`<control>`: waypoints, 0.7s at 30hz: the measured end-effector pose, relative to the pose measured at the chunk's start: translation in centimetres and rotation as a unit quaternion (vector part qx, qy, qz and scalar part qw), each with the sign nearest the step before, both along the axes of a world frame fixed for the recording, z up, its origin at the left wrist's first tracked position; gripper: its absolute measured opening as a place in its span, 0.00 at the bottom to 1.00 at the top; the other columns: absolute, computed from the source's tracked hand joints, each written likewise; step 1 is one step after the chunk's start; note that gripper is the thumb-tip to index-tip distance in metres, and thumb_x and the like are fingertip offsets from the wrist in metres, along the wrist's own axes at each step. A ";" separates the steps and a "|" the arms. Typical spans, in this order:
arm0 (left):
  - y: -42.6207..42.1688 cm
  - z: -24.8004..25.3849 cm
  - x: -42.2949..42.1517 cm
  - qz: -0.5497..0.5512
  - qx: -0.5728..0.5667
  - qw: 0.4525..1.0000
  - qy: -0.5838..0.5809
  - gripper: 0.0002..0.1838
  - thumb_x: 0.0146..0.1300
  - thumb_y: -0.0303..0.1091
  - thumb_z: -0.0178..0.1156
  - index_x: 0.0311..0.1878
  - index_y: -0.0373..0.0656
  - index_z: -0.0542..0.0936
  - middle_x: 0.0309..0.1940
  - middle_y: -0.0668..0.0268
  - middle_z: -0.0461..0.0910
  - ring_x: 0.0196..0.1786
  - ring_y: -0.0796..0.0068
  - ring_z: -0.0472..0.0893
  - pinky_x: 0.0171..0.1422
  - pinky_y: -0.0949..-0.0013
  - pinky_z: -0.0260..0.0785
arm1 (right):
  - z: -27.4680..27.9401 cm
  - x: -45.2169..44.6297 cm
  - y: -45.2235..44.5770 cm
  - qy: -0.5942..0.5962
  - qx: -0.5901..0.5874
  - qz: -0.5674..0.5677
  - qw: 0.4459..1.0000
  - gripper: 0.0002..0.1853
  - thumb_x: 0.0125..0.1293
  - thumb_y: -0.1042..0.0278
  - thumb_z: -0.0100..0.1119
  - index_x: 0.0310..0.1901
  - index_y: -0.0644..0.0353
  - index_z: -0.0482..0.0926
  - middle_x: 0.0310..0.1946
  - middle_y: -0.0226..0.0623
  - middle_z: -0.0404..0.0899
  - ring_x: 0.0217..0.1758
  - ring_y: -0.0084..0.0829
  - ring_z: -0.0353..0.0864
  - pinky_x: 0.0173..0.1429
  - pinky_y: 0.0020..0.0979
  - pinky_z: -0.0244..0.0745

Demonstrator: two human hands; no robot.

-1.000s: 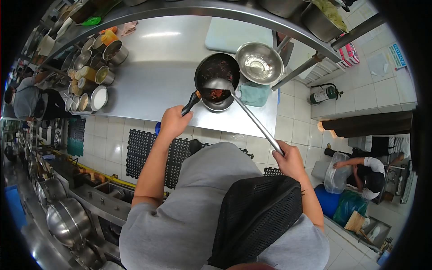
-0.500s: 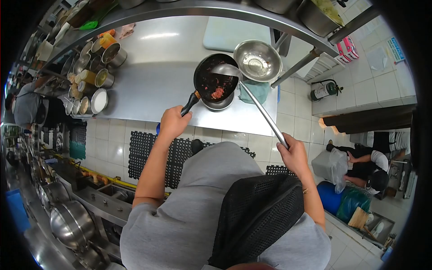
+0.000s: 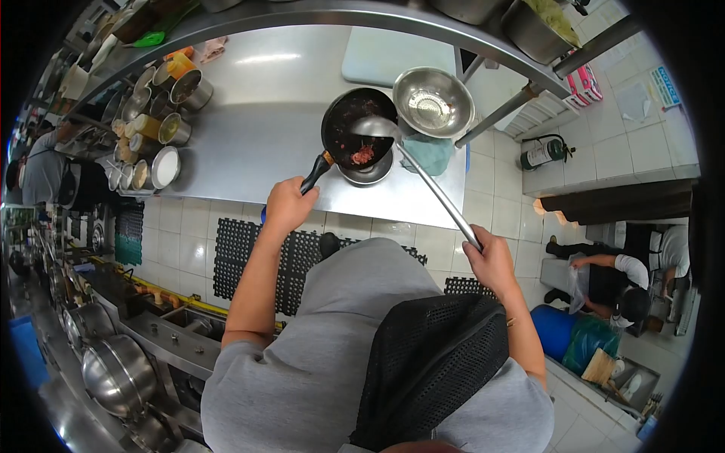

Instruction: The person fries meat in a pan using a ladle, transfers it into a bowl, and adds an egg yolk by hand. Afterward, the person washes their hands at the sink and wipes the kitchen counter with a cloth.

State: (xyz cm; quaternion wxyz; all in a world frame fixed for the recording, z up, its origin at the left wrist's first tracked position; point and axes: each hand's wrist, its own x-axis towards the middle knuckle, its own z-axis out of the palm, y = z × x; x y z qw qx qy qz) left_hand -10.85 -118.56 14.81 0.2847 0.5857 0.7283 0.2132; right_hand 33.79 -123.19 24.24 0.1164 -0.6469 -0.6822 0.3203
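Observation:
My left hand (image 3: 292,204) is closed around the black handle of a dark frying pan (image 3: 340,113), tilted above a steel bowl (image 3: 368,175) on the counter. Some reddish food (image 3: 362,155) lies low in the pan. In my right hand (image 3: 491,257) is the long handle of a steel ladle (image 3: 375,126), whose bowl is inside the pan. What the ladle holds, if anything, cannot be made out. Another steel bowl (image 3: 433,94) stands just right of the pan, beside a green cloth (image 3: 430,155).
A steel counter (image 3: 249,136) carries a white cutting board (image 3: 377,60) at the back and several containers (image 3: 174,130) at left. A shelf (image 3: 340,16) crosses overhead, with a post (image 3: 498,113) at right. Other people (image 3: 627,279) work at right and far left (image 3: 47,177).
The pan has shifted slightly left and up, and the ladle's bowl has moved a little within it. At right, a person's arms and the clear bag have moved.

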 end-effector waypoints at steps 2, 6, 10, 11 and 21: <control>0.0 0.2 0.1 0.000 0.002 1.000 0.006 0.22 0.69 0.47 0.70 0.33 0.34 0.82 0.24 0.48 0.81 0.28 0.46 0.82 0.39 0.49 0.73 | 0.3 -0.5 0.4 0.001 0.001 -0.020 1.000 0.16 0.71 0.69 0.68 0.58 0.63 0.87 0.33 0.58 0.86 0.37 0.60 0.88 0.44 0.49 0.81; 0.0 0.7 0.3 0.008 0.001 1.000 0.009 0.21 0.69 0.46 0.70 0.31 0.35 0.82 0.25 0.44 0.83 0.32 0.38 0.84 0.41 0.44 0.74 | 0.1 -0.1 0.8 -0.026 0.042 0.007 0.999 0.17 0.71 0.68 0.68 0.59 0.63 0.87 0.34 0.59 0.86 0.38 0.62 0.88 0.45 0.51 0.81; -0.1 0.7 0.3 0.003 0.015 1.000 0.021 0.21 0.69 0.46 0.69 0.31 0.35 0.82 0.27 0.44 0.84 0.35 0.36 0.84 0.43 0.42 0.75 | -0.1 0.8 0.7 -0.059 0.050 0.029 0.997 0.17 0.70 0.68 0.69 0.59 0.61 0.87 0.38 0.58 0.88 0.42 0.62 0.89 0.48 0.53 0.82; -0.2 0.7 0.2 0.001 0.011 1.000 0.025 0.21 0.69 0.46 0.69 0.31 0.35 0.82 0.27 0.43 0.84 0.35 0.36 0.85 0.43 0.42 0.75 | -0.2 0.9 0.6 -0.065 0.069 0.035 0.995 0.17 0.70 0.68 0.69 0.59 0.61 0.88 0.39 0.57 0.89 0.42 0.62 0.89 0.48 0.53 0.82; 0.1 1.1 0.1 -0.013 0.017 0.997 0.076 0.20 0.69 0.46 0.68 0.32 0.36 0.84 0.28 0.44 0.85 0.36 0.36 0.85 0.45 0.40 0.76 | 2.5 1.1 2.2 -0.148 0.110 0.067 0.981 0.19 0.70 0.67 0.69 0.60 0.60 0.87 0.39 0.55 0.89 0.44 0.60 0.90 0.51 0.55 0.83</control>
